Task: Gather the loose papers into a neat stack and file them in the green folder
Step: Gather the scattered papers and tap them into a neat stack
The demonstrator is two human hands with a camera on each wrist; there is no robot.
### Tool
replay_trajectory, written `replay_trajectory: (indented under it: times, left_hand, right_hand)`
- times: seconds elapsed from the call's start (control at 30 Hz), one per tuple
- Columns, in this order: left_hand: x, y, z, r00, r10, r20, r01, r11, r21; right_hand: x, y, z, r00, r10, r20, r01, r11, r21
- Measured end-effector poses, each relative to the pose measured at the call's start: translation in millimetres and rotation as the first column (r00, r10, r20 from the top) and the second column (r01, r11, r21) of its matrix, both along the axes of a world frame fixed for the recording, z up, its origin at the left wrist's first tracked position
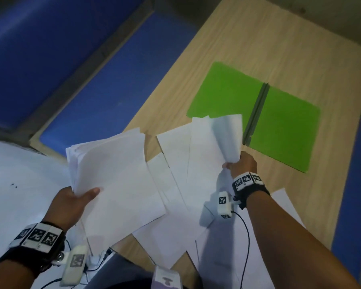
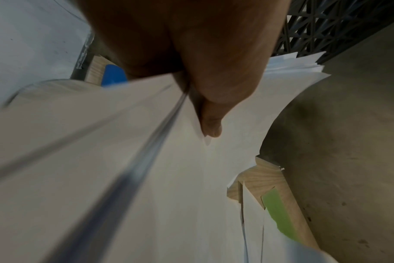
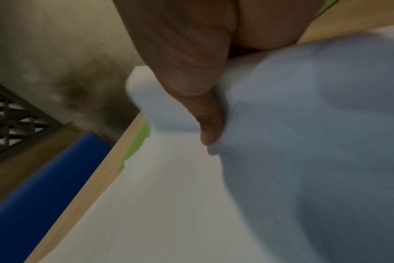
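While the gathering is clearly under way, the filing has not begun. The bench [image 1: 248, 49], a pale wood top running from upper right down to the lower middle of the head view, carries everything. The folder [image 1: 283, 126] lies open and flat on it at right of centre, both green leaves bare apart from a paper tip overlapping the lower corner of its left leaf; nothing has gone into it.

Loose sheets [image 1: 175, 163] are spread on the bench from the centre of the frame down to the lower right, overlapping at odd angles, some running under the right forearm. By my reckoning this is a good share of the job left.

The stack [image 1: 117, 174], left of centre, is held up off the bench by the left hand [image 1: 71, 203], thumb on top and fingers underneath, gripping its near corner. Its edges are fanned at the upper left, so it wants squaring.

The right hand [image 1: 242, 163], just below the folder's spine, is closed round the lower end of a bent sheet [image 1: 227, 138] that rises from it toward the folder; the right wrist view shows the thumb pressed on this paper.

Left to do, as I judge it: collect the remaining sheets, square the stack, lay it in the folder, close it.
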State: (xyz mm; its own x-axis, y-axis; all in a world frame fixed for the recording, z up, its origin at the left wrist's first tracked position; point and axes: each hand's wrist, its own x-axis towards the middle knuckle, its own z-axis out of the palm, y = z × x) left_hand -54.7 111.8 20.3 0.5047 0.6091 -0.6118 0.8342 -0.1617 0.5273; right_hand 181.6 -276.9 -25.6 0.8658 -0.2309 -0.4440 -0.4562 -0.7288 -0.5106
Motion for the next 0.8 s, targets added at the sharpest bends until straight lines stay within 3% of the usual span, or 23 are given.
replay_trajectory:
  times: [0.1, 0.2, 0.27, 0.33, 0.5, 0.67, 0.8]
  left_hand:
    - [2, 3, 2, 1.000, -0.006, -0.008, 0.007, 1.000, 0.012]
    - [1, 5, 3, 1.000, 0.001, -0.001, -0.001, 1.000, 0.009]
    - [1, 5, 2, 1.000, 0.007, 0.002, -0.008, 1.000, 0.006]
    - [1, 5, 1, 1.000, 0.010, 0.001, -0.010, 1.000, 0.003]
    - [-1, 5, -8, 1.000, 0.020, 0.017, -0.020, 1.000, -0.002]
    - [-3, 4, -10, 0.998, 0.033, 0.044, -0.032, 0.999, -0.034]
    - [-8, 8, 4, 0.994, 0.068, 0.088, -0.065, 0.997, -0.034]
  right_hand:
    - [1, -7, -2, 0.991, 0.116, -0.070, -0.117, 0.993, -0.007]
    - [-2, -1, -4, 0.960, 0.262, -0.102, -0.279, 0.936, -0.215]
    - [-5, 8, -5, 0.951, 0.285, -0.123, -0.310, 0.887, -0.342]
    - [-7, 19, -6, 0.952, 0.282, -0.122, -0.307, 0.889, -0.340]
    - [-1, 33, -10, 0.967, 0.174, -0.184, -0.201, 0.970, -0.139]
    - [-1, 34, 3, 0.979, 0.202, -0.018, -0.203, 0.979, -0.029]
    - [6, 20, 50, 0.976, -0.119, 0.180, 0.059, 0.949, 0.311]
